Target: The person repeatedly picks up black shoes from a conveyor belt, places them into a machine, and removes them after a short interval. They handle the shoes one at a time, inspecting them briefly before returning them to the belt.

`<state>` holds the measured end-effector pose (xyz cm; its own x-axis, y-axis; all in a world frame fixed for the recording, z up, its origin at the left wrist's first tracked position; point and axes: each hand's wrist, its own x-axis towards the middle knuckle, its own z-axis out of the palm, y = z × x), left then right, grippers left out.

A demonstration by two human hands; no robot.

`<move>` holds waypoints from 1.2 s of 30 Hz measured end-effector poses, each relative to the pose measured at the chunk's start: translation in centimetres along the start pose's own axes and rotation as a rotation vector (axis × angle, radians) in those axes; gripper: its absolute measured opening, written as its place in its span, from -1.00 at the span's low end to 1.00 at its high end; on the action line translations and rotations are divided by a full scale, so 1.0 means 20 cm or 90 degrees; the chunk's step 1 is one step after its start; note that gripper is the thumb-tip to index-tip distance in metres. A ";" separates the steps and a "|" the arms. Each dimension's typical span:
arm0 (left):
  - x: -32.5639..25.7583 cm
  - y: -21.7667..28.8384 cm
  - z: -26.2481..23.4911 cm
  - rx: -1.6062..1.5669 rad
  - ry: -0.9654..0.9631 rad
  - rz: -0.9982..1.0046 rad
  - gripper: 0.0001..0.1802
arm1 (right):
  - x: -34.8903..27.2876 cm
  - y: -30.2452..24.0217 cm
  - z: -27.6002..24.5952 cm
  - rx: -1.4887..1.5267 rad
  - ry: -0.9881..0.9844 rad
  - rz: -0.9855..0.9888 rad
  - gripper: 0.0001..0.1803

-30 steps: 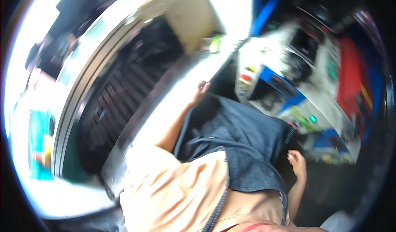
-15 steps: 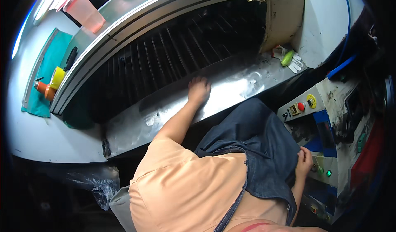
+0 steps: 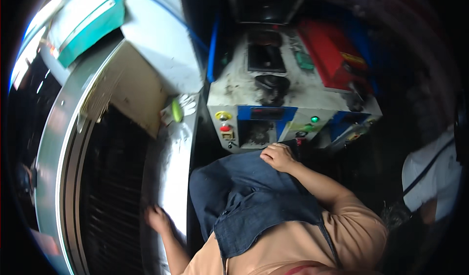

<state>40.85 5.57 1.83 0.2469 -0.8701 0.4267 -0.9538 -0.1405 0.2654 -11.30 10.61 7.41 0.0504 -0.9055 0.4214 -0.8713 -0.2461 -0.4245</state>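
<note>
My left hand (image 3: 159, 220) rests on the shiny metal ledge (image 3: 176, 187), beside the dark slatted bed (image 3: 112, 197). It is slightly blurred, its fingers reach toward the slats, and I see nothing held in it. My right hand (image 3: 278, 157) lies open over the knee of my dark blue apron (image 3: 244, 177), fingers extended, close to the front of a stained white machine (image 3: 312, 96). At the ledge's far end are a white glove (image 3: 188, 104) and a green oblong object (image 3: 176, 110).
The machine front carries a red button (image 3: 224, 128), a yellow-ringed knob (image 3: 223, 116) and a lit green button (image 3: 315, 119). A red box-like part (image 3: 327, 55) sits on top. Cardboard (image 3: 134, 87) stands beside the slats. A teal pouch (image 3: 93, 28) hangs at upper left.
The view has swung right, bringing the machine to the middle and the slatted bed to the left. My left hand stays on the ledge. My right hand now lies on the knee.
</note>
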 end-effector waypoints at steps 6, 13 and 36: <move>0.00 0.00 0.01 0.038 -0.032 -0.033 -0.67 | -0.06 0.06 -0.06 0.010 0.020 0.020 -0.79; -0.01 0.02 -0.01 0.051 -0.022 -0.035 -0.67 | -0.12 0.09 -0.08 0.036 0.072 0.011 -0.75; -0.02 0.06 -0.05 0.026 -0.033 -0.045 -0.67 | -0.25 0.17 -0.19 0.026 0.098 0.102 -0.72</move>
<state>39.85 6.28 2.82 0.3060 -0.8804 0.3623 -0.9406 -0.2208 0.2577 -16.41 15.53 6.86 -0.1644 -0.8713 0.4625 -0.8417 -0.1206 -0.5264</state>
